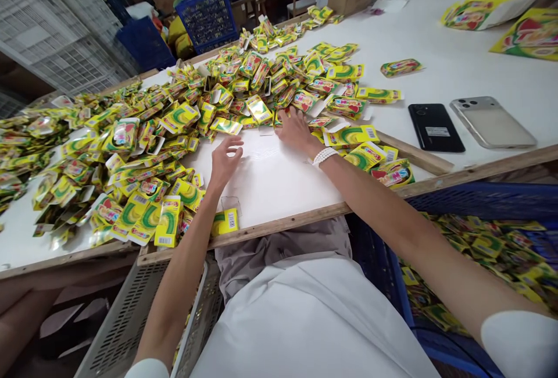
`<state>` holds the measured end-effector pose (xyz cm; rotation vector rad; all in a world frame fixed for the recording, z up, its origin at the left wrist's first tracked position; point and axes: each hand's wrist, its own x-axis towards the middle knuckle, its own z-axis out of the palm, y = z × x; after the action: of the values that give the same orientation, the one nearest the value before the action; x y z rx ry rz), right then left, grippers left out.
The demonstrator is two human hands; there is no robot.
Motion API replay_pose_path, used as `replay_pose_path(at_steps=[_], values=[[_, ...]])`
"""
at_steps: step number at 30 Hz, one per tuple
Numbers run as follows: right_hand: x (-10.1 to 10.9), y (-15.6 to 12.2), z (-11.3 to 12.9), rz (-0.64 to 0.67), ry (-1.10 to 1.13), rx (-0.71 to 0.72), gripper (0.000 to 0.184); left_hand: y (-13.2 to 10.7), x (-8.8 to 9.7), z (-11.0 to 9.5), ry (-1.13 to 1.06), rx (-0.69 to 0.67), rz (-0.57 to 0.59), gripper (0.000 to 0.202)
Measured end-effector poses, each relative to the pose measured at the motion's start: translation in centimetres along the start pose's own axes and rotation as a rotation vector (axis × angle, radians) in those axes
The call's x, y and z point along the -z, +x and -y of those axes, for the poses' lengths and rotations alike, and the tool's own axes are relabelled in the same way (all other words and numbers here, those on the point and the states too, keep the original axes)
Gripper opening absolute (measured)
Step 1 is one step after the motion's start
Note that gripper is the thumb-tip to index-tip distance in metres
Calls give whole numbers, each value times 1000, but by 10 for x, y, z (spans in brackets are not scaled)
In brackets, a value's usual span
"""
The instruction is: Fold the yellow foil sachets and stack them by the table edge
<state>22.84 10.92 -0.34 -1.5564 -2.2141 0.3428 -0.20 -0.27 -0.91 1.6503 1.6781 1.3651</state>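
My left hand (226,160) hovers over the white tabletop (270,192), fingers curved and apart, with nothing in it. My right hand (295,129), a white braided band on its wrist, is at the front edge of a large heap of small yellow-green printed cartons (250,84). Its thumb and fingers are bent around a small carton (276,118), which they partly hide. Other cartons lie against both sides of this bare patch, some with flaps up. One yellow carton (225,222) rests near the table edge by my left forearm.
A black phone (436,128) and a silver phone (492,122) lie at the right, beside a wooden strip (414,154). Larger printed bags (529,35) are farther back. Below the table stand a blue crate (405,302) of cartons and a pale crate (117,314).
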Motion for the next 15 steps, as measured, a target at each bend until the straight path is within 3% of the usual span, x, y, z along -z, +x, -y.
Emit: replay_pose_path(at_steps=[3,6,9,15], values=[[-2,3,-7,21,27,-21,60,0,0,2,21,-7,7,32],[-1,5,-11,5,100,11,49,0,-1,4,26,-1,12,31],[0,5,-13,49,191,106,35,-2,-4,3,11,7,6,30],[-3,-4,3,172,362,309,36,-5,-5,-1,90,4,19,23]])
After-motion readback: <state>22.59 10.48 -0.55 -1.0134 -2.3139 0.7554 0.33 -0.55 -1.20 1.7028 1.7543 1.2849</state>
